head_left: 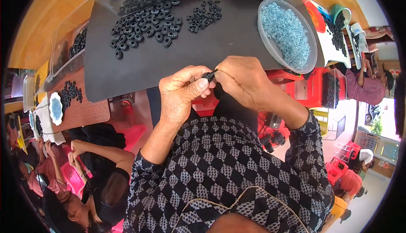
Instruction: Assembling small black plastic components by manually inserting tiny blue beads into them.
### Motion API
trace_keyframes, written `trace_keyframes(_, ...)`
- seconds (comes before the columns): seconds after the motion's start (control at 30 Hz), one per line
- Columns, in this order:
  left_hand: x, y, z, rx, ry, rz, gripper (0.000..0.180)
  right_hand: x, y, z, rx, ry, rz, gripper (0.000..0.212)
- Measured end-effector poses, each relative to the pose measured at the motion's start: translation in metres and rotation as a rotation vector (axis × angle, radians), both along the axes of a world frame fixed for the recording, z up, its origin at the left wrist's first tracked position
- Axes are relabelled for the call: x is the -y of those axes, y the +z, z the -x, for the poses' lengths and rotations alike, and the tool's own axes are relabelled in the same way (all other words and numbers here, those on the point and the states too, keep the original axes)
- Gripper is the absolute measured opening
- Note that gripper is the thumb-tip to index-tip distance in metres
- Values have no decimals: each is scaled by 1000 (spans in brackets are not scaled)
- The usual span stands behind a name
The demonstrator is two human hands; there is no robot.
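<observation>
Both hands meet just over the near edge of the desk (139, 64), left hand (182, 90) pinching a small black ring (209, 76) steady between thumb and finger while right hand (240, 81) closes fingertips on its other end, bead dish (270, 47) near for reach.

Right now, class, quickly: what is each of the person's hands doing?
Left hand: closed, pinching the small black part between thumb and fingers.
Right hand: closed, fingertips on the same part.
</observation>
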State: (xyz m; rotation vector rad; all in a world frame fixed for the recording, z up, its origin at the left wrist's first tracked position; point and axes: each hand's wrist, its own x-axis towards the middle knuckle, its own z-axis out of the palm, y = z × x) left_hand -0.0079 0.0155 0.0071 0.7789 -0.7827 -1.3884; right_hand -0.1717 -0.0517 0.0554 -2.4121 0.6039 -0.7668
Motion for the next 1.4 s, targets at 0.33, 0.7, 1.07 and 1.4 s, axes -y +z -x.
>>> trace_keyframes(0.33, -7, -4, -4, 156, 33, 43, 19, -4, -2, -1, -92, 66, 112, 9)
trace_keyframes(0.7, -12, 4, 3, 512, 192, 149, 14, -12, -10, -3, -206, 6, 449, 22)
trace_keyframes(1.07, -10, 1, 6, 714, 316, 245, 14, -10, -9, -4, -241, 33, 530, 26)
trace_keyframes(1.4, -10, 2, 1, 405, 169, 192, 18, -6, -10, -5, -101, 81, 419, 25)
